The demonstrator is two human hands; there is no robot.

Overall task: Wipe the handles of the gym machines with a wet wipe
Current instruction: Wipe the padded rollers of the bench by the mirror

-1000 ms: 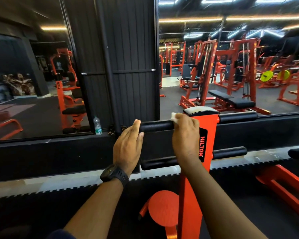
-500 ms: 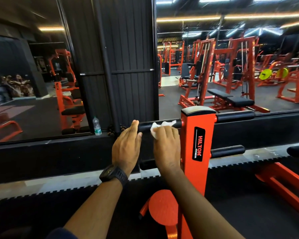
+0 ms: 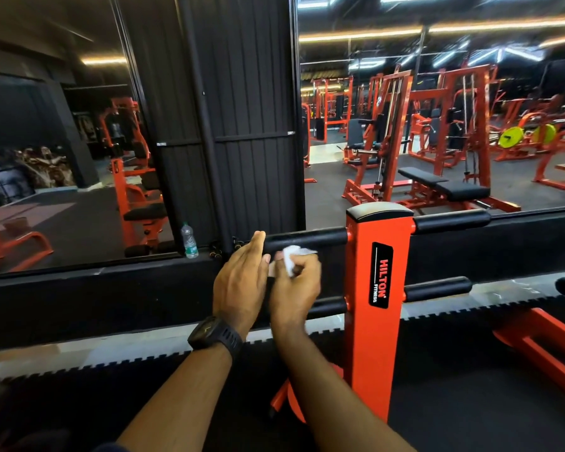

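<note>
Above dark interlocking floor mats (image 3: 470,402), the right hand (image 3: 296,285) is gripping a crumpled wet wipe (image 3: 290,258) just beneath the upper black handle (image 3: 307,238), while the left hand (image 3: 238,285) is resting straight-fingered at that handle's end. The orange post (image 3: 369,353) beside them is showing a label (image 3: 380,277) reading HILTON FITNESS; beyond, wall mirrors (image 3: 327,190) are reflecting orange machines (image 3: 388,135).

Matt foam handle (image 3: 305,239), glossy painted-metal post (image 3: 369,353)

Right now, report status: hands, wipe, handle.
Left hand open, at upper padded handle end. Right hand grips wet wipe, just below it. Nothing blocking.
</note>
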